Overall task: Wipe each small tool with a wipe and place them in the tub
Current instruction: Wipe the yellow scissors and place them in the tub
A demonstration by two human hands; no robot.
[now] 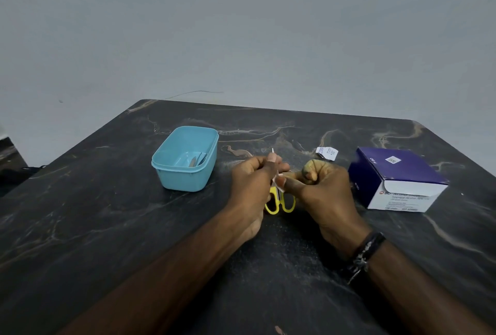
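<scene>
Small scissors with yellow handles are held upright between my two hands at the table's middle, the metal tip poking up above my fingers. My left hand grips the scissors around the blades. My right hand pinches a small white wipe against the scissors just above the handles. A light blue tub stands to the left of my hands and holds a couple of small metal tools.
A purple and white box of alcohol swabs sits at the right. A torn white wipe packet lies behind my hands. The dark marble table ends at a grey wall.
</scene>
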